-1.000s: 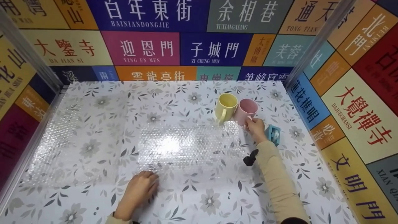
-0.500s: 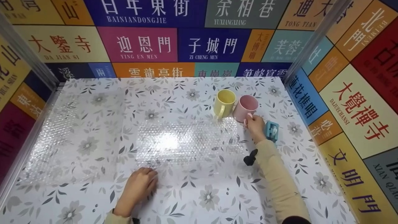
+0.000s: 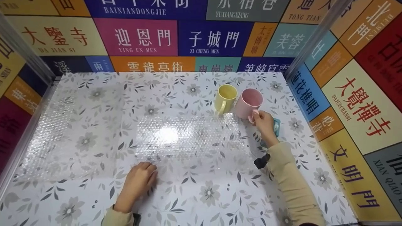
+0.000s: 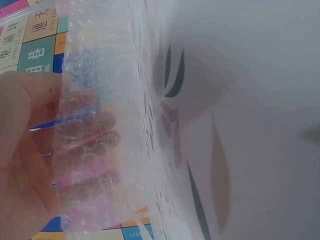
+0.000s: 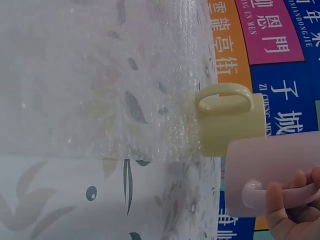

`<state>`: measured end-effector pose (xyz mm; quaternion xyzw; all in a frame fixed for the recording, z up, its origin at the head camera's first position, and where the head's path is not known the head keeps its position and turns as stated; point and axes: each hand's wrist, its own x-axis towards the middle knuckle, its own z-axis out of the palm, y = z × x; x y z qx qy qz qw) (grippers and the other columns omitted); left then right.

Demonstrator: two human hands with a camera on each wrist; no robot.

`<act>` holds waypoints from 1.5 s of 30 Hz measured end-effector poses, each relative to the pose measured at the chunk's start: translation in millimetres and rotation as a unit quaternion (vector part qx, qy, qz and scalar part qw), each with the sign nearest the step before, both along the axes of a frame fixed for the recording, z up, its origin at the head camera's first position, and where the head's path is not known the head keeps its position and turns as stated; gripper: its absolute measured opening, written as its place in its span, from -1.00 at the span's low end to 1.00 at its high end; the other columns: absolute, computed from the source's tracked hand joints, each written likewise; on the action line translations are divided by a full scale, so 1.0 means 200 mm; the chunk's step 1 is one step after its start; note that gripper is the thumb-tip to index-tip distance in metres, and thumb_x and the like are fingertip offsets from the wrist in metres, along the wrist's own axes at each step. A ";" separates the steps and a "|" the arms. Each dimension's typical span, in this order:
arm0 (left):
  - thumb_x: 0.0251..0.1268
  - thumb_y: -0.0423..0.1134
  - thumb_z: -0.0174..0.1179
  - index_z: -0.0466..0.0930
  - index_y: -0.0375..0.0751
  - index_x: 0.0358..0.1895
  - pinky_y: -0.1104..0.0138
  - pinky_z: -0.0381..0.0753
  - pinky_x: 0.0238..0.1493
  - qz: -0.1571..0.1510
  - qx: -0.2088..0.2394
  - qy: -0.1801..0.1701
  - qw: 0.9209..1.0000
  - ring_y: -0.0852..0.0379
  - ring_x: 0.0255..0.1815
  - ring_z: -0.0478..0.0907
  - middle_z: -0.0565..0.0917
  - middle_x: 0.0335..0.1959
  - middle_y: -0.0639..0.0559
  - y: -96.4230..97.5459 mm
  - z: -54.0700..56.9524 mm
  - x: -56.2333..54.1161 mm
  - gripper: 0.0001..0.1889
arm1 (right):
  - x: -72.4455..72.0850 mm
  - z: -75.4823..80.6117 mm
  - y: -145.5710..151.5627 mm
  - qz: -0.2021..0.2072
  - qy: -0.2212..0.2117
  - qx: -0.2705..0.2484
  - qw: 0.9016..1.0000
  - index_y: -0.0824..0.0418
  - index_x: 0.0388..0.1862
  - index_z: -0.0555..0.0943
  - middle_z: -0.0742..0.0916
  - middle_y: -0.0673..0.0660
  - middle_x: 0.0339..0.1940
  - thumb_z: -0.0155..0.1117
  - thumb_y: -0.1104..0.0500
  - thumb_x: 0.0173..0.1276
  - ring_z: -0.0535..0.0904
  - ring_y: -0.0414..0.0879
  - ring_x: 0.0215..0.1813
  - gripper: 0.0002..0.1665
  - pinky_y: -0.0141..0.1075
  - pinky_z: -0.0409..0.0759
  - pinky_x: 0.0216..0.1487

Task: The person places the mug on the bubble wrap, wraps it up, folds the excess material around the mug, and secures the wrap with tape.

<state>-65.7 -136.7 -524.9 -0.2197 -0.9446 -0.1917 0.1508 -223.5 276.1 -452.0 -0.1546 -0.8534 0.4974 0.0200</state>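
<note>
My right hand (image 3: 265,124) grips the handle of a pink mug (image 3: 246,105). In the right wrist view, the pink mug (image 5: 265,165) appears raised off the table, its base above the tabletop's far edge. Left of it stands a yellow mug (image 3: 225,100), upright, its handle facing the front. My left hand (image 3: 139,180) rests by the near left corner of a clear bubble wrap sheet (image 3: 188,141). In the left wrist view, the loosely bent fingers (image 4: 107,137) show through a raised edge of the bubble wrap (image 4: 82,200); I see no pinch.
A small teal box-like object (image 3: 276,127) lies behind my right hand, partly hidden. Another bubble wrap sheet (image 3: 84,125) covers the left of the flower-patterned table (image 3: 209,201). Printed panels (image 3: 135,37) wall the back and sides.
The pink mug has risen in my right hand and moved slightly away from the yellow mug. My left hand stays by the bubble wrap. The head view has tilted a little downward.
</note>
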 end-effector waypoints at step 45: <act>0.02 -0.33 0.24 0.59 -0.27 -0.40 0.12 0.49 -0.37 0.006 -0.004 -0.006 1.000 -0.07 -0.43 0.51 0.57 -0.45 -0.09 -0.01 -0.03 0.00 -0.92 | 0.26 -0.01 -0.57 0.313 0.011 -0.015 0.949 0.47 -0.46 0.52 0.61 0.34 -0.47 0.06 0.27 0.33 0.50 -0.07 -0.48 -0.74 -0.10 0.57 -0.35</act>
